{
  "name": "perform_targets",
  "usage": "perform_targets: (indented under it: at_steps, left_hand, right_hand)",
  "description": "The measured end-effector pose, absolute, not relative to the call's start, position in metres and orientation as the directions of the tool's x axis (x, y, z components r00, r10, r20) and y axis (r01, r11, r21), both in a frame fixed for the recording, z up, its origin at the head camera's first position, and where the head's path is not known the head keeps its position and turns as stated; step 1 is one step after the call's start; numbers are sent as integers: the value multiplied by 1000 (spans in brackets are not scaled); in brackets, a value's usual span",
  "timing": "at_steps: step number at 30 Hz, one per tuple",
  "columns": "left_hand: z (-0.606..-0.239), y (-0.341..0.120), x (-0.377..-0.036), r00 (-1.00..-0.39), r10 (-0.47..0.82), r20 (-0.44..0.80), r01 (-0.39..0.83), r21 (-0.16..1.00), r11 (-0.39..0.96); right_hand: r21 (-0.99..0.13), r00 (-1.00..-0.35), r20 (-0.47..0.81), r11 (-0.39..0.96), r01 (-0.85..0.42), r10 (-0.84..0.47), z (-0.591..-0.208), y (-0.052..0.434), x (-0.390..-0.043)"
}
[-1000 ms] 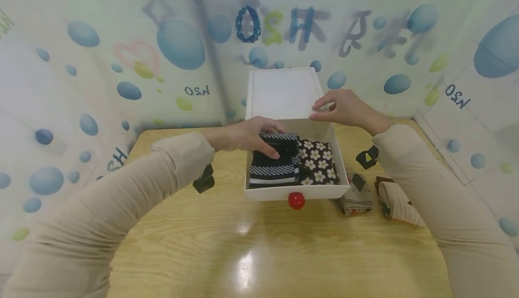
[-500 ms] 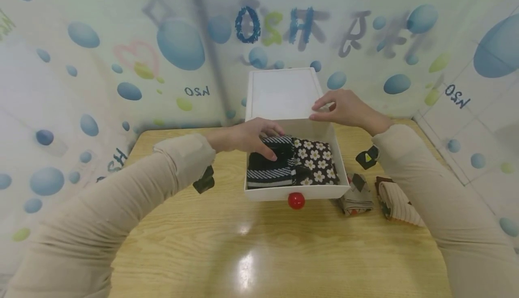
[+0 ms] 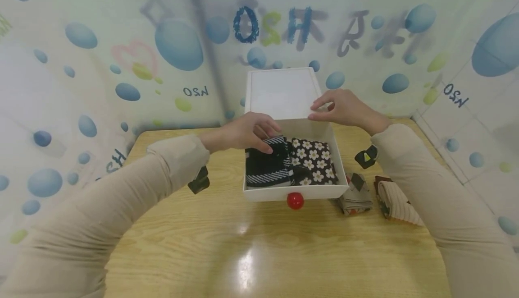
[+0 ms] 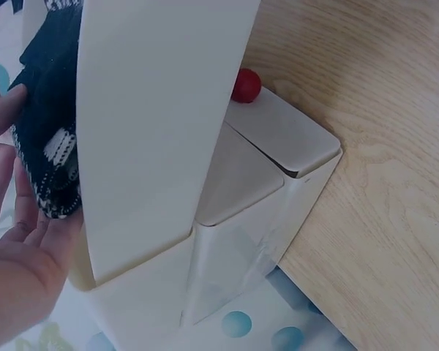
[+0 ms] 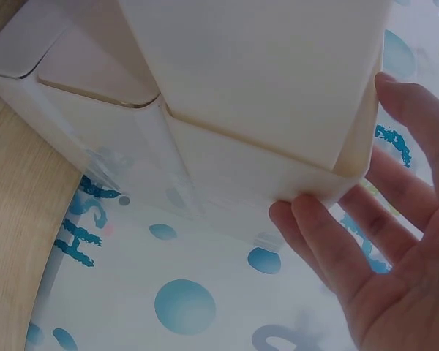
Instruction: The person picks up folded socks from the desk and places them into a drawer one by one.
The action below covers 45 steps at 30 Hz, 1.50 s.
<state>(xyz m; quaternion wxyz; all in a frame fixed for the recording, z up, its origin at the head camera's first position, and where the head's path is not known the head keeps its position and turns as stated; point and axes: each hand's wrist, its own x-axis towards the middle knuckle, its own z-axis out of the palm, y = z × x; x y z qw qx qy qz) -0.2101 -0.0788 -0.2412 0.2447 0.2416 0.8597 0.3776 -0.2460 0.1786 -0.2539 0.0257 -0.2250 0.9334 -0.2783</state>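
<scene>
Head view: from above and behind, facing forward and down over the desk [image 3: 259,244], both arms and the white box [image 3: 281,94] with its open drawer [image 3: 296,191] at mid distance. Left wrist view: pressed close against the box's left side, red knob [image 4: 245,85] beyond. Right wrist view: equally close, at the box's right corner [image 5: 336,183]. Shared by all three: the white box.

- White plastic pull-out drawer [image 3: 263,193] with a round red knob [image 3: 295,200].
- Black-and-white striped folded socks [image 3: 267,167] at its 9 o'clock side.
- Dark brown folded socks with white flowers [image 3: 314,165] at 3 o'clock.
- Light wood-grain bench [image 3: 259,253].
- Beige long sleeves [image 3: 121,208].
</scene>
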Motion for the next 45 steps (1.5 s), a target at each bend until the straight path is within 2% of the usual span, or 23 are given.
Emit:
perform_targets:
  at_steps: [20, 31, 38, 45]
  left_hand:
    - [-249, -79, -214, -793, 588, -161, 202, 840, 503]
    - [-259, -81, -215, -815, 579, -29, 282, 853, 439]
    - [-248, -82, -204, -814, 579, 46, 332, 854, 401]
    - [-230, -87, -189, -833, 525, 176, 338, 912, 231]
  right_hand:
    - [-531, -892, 97, 735, -422, -442, -252, 177, -245]
    - [-534, -891, 98, 732, -423, -443, -254, 176, -247]
    - [-531, -893, 101, 735, -421, -438, -253, 178, -247]
    - [-539, -892, 99, 729, -421, -442, -253, 178, -244]
